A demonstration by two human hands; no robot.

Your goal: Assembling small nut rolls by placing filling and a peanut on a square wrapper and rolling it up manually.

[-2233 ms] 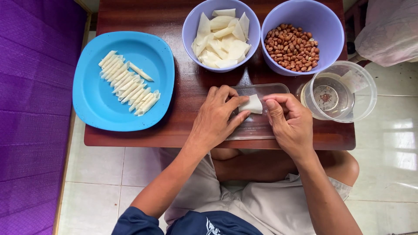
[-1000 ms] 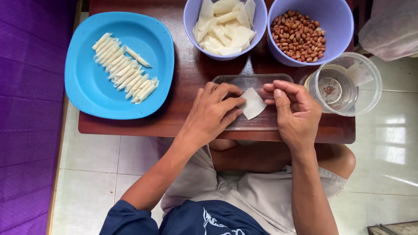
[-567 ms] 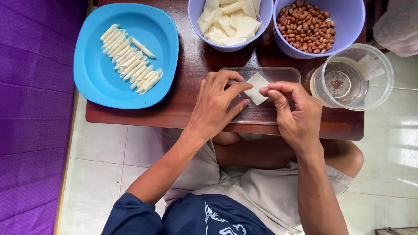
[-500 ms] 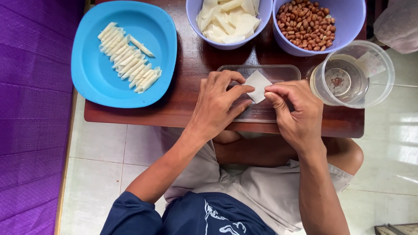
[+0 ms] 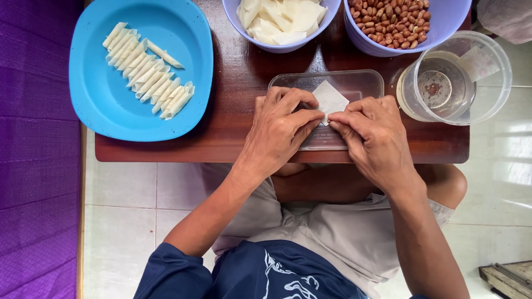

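Two hands work over one clear plastic tray point(image 5: 354, 83) on the dark wooden tabletop point(image 5: 238, 83). The left hand point(image 5: 280, 127) and right hand point(image 5: 372, 133) pinch the near edge of one white pastry wrapper point(image 5: 331, 98), fingertips closed on it. The wrapper lies flat on the tray, one corner pointing away from the person. One blue plate point(image 5: 100, 99) carries about twelve rolled wrappers point(image 5: 147, 72), their long axes slanting. Two purple bowls hold wrappers point(image 5: 280, 19) and peanuts point(image 5: 390, 22); one clear tub point(image 5: 454, 77) holds water.
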